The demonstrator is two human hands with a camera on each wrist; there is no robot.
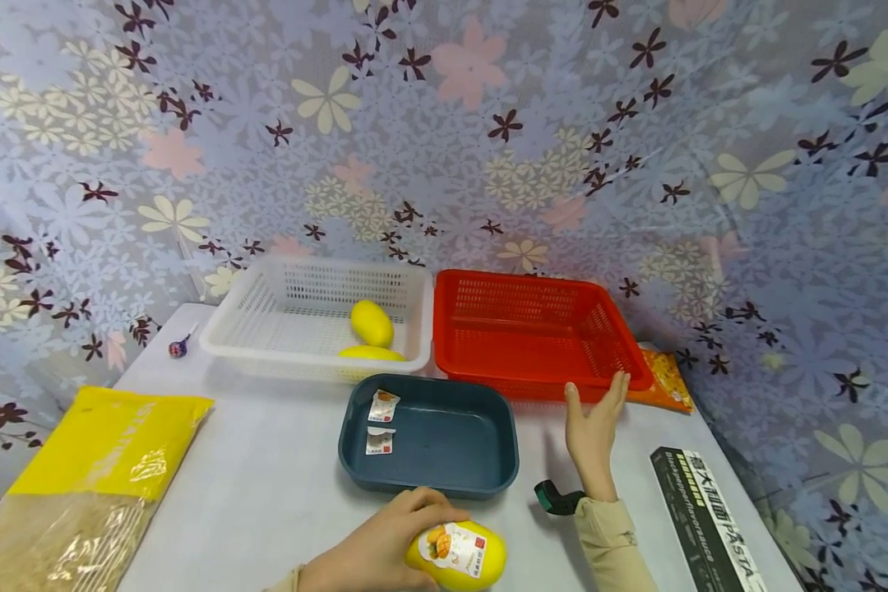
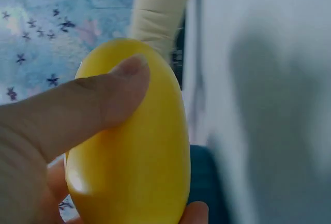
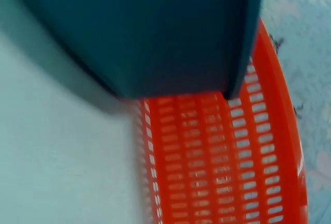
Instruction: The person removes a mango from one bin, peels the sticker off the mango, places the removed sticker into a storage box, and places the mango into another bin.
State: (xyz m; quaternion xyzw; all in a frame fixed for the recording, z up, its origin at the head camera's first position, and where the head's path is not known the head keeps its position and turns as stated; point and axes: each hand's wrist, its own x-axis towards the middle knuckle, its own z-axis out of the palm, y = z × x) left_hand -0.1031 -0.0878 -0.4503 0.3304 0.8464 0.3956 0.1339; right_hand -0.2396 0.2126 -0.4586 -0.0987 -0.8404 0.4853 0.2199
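Observation:
My left hand (image 1: pixel 381 544) holds a smooth yellow mango (image 1: pixel 468 567) low over the front of the table. A white label with a mango picture is on its upper side. In the left wrist view the thumb lies across the mango (image 2: pixel 150 157), and fingertips show at its lower edge. My right hand (image 1: pixel 594 427) is raised with its fingers straight, at the front rim of the red basket (image 1: pixel 518 382), and nothing is in it. Just ahead of my left hand stands a dark blue tray (image 1: pixel 451 452) with two small labels (image 1: pixel 380 440) inside at the left.
A white basket (image 1: pixel 266 358) at the back holds two yellow mangoes (image 1: pixel 372 323). At the left lie a yellow bag (image 1: pixel 126 436) and a lollipop (image 1: pixel 178 348). A pasta box (image 1: pixel 699 518) is at the right, and an orange packet (image 1: pixel 668 380) is partly under the red basket.

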